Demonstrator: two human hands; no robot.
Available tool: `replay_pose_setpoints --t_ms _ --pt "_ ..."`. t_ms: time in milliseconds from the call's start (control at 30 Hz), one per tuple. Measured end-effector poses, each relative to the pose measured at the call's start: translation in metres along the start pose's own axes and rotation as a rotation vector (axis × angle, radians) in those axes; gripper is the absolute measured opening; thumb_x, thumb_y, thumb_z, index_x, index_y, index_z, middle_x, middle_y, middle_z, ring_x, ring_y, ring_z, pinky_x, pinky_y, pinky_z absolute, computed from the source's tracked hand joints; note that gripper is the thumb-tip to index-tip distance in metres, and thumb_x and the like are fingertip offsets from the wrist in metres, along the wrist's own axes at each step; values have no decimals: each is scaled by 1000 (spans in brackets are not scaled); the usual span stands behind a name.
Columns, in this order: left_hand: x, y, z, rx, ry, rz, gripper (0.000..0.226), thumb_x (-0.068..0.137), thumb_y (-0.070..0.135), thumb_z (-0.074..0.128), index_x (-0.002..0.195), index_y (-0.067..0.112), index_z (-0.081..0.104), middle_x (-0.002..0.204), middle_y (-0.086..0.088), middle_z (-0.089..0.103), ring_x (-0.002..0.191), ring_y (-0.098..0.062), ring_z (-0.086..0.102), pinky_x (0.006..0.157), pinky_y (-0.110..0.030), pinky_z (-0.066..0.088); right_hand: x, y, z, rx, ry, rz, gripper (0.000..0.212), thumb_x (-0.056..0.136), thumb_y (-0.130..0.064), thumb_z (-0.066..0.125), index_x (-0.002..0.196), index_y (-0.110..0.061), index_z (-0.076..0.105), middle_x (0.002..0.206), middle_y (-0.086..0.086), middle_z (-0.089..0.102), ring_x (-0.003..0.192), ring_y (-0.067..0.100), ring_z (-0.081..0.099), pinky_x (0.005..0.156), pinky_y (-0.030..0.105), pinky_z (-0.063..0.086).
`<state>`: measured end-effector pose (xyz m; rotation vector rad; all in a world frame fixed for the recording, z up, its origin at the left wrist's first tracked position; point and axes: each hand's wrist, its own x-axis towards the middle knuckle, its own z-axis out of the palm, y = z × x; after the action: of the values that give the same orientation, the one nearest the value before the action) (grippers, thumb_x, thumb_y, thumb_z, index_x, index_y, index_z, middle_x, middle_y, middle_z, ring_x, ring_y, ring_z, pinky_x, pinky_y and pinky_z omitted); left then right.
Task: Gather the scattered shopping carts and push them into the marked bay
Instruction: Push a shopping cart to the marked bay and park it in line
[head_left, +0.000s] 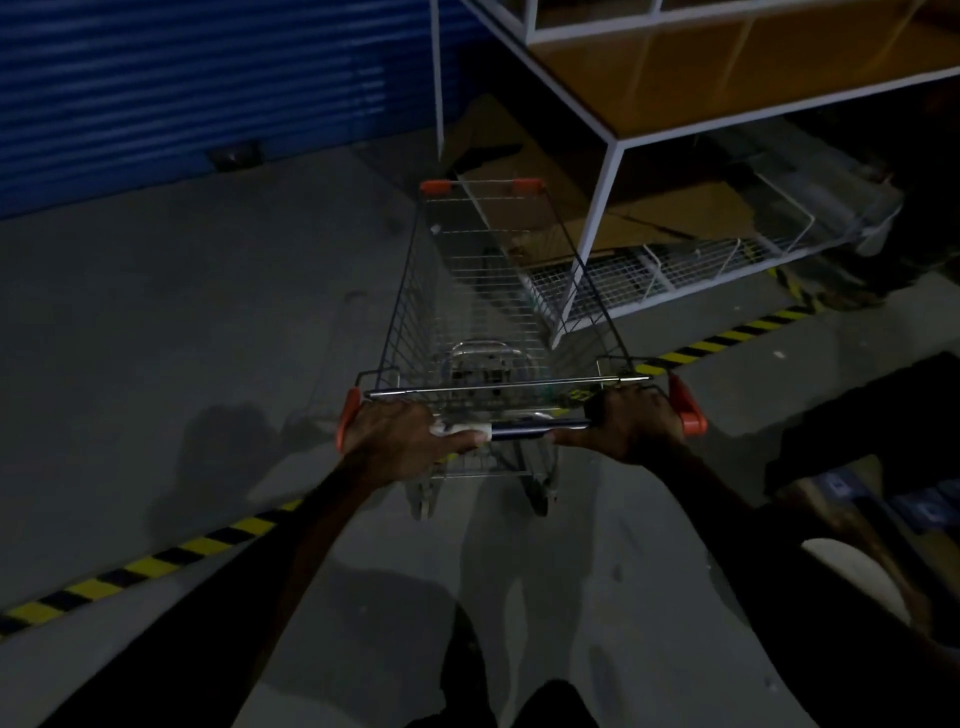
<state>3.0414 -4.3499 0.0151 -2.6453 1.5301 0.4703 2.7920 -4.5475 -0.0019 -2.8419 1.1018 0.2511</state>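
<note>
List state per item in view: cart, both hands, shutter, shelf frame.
shopping cart: upright, basket looks empty, straddling the striped floor line
handle bar: gripped at both ends
left hand: curled round the handle bar
right hand: curled round the handle bar
blue roller shutter: down
white shelf frame: standing just right of the cart's front, wire panels lying at its base

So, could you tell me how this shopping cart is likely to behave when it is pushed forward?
The shopping cart probably rolls easily, since it stands on wheels on smooth floor. Its basket looks empty, so likely light. With left hand and right hand spread on the handle, steering seems steady.
</note>
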Motion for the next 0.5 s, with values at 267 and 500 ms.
replay_pose_setpoints --t_ms 267,500 --pt "107 0 -33 -27 -13 -35 107 60 116 13 119 49 72 130 21 71 135 -11 58 125 -61 13 114 35 -12 47 43 1 94 56 -114 25 61 -26 55 66 -6 59 74 22 66 72 35 49" --pt "203 8 -62 21 -38 -59 112 56 117 8 113 46 73 139 23 65 141 -13 53 126 -61 11 217 71 -22 -2 62 -10 103 56 -116 19 60 -24 64 67 -4 65 78 22 67 88 43 54"
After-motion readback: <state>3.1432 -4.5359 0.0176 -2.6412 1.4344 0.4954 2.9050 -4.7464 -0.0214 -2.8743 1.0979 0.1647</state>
